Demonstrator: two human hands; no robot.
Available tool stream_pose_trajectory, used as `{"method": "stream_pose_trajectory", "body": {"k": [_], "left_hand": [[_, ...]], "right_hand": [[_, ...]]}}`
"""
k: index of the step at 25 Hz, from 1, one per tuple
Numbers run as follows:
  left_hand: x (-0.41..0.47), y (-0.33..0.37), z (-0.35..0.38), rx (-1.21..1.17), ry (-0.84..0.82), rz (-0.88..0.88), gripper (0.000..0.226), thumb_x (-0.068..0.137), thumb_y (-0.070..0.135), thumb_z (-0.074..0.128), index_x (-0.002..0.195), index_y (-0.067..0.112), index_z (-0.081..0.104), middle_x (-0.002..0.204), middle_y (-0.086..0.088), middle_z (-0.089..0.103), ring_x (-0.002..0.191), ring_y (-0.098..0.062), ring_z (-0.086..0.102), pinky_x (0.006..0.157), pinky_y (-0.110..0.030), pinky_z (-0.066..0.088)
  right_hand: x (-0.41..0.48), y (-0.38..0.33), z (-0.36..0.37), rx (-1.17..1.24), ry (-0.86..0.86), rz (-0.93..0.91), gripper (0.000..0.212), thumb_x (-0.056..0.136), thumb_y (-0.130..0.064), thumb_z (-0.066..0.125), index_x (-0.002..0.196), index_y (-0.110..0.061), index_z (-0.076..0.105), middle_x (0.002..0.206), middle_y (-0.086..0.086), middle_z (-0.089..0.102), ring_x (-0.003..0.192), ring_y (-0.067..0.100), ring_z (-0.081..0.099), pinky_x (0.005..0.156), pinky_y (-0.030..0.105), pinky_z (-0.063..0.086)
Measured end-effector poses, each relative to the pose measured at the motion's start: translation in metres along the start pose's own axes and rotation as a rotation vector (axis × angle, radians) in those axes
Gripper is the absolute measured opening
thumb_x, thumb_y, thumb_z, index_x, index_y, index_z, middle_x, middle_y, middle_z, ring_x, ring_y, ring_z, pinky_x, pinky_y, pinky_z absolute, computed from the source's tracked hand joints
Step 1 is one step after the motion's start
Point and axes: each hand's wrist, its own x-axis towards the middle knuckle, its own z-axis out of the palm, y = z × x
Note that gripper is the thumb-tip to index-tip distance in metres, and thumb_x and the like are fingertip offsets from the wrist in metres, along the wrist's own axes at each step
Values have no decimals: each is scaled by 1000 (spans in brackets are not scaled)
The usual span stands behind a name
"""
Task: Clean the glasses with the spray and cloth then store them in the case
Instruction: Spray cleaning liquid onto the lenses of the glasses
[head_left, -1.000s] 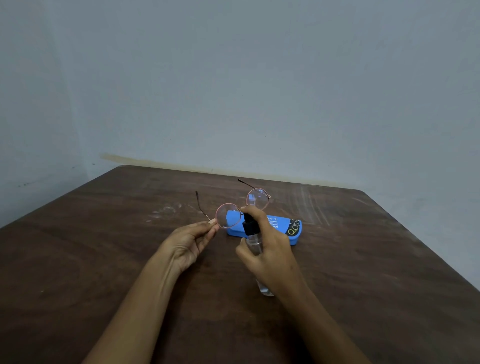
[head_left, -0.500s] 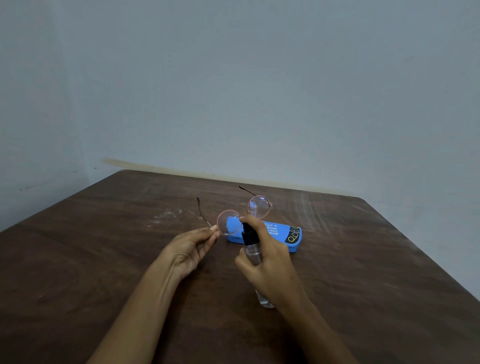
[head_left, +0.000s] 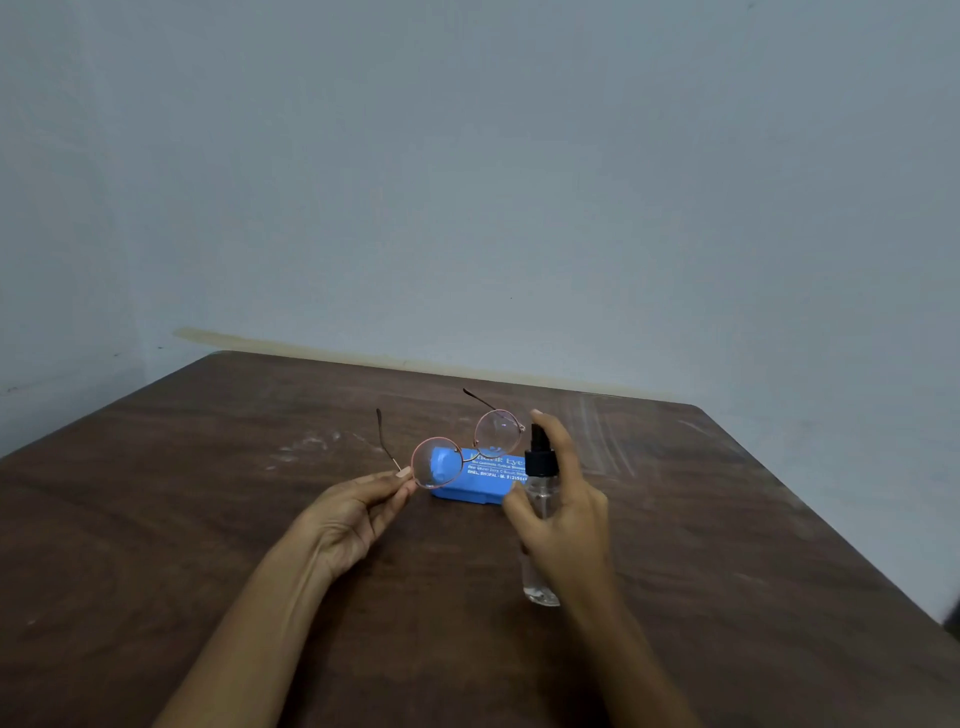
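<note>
Over the table (head_left: 208, 519): one pair of glasses (head_left: 467, 456), held up off the wood, roughly mid-table and in front of the case
Glasses: long axis runs left to right, with the right end a bit higher and farther off; both round lenses face the person, and both arms are unfolded and poke away toward the wall
Left hand (head_left: 358, 514): pinches the frame at the left lens's outer edge between thumb and fingertips
Spray bottle (head_left: 541, 462): just one, clear with a black pump, standing steep with its base toward the person; the nozzle is just right of the right lens
Right hand (head_left: 566, 519): wrapped round the bottle, forefinger on top of the pump
Case (head_left: 467, 488): one, blue, closed and flat on the table, lengthwise left to right, white print on the lid
</note>
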Motion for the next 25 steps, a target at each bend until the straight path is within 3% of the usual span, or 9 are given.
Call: {"method": "stream_pose_trajectory", "body": {"k": [5, 7, 9, 14, 19, 25], "left_hand": [[-1, -1, 0, 4, 2, -4, 15, 87, -8, 44, 81, -6, 57, 47, -7, 67, 41, -8, 63, 40, -11, 50], [-1, -1, -1, 0, 4, -4, 16, 88, -8, 43, 80, -5, 57, 47, -7, 67, 41, -8, 63, 40, -11, 49], [0, -1, -2, -8, 5, -8, 16, 88, -8, 43, 80, -5, 56, 47, -7, 67, 40, -8, 63, 39, -12, 49], [0, -2, -2, -13, 6, -18, 15, 88, -7, 43, 82, -6, 57, 46, -8, 67, 40, -8, 63, 39, -12, 49], [-1, -2, -1, -2, 7, -18, 17, 88, -8, 43, 79, -5, 57, 45, -8, 66, 39, -8, 63, 38, -12, 49], [-4, -1, -2, -5, 8, -31, 16, 87, -8, 43, 80, -6, 57, 47, -10, 67, 40, -9, 63, 40, -13, 50]], "right_hand": [[0, -4, -5, 47, -55, 40, 63, 73, -1, 59, 99, -55, 42, 66, 2, 57, 41, 9, 39, 42, 17, 37], [0, -4, -4, 38, -55, 40, 61, 72, -1, 59, 100, -52, 43, 62, -2, 57, 41, 8, 40, 44, 12, 35], [0, -4, -4, 24, -55, 37, 61, 72, -1, 59, 103, -51, 43, 63, 6, 58, 42, 9, 40, 45, 11, 34], [-1, -4, -3, -24, -65, 6, 69, 71, -1, 58, 127, -39, 42, 59, 4, 53, 44, 9, 40, 46, 6, 32], [-1, -3, -4, -10, -78, 30, 55, 72, -2, 59, 110, -38, 47, 62, 1, 57, 47, 9, 43, 47, 7, 33], [-2, -5, -3, -3, -92, 29, 58, 71, -2, 58, 107, -45, 45, 57, 8, 54, 45, 9, 41, 46, 9, 33]]}}
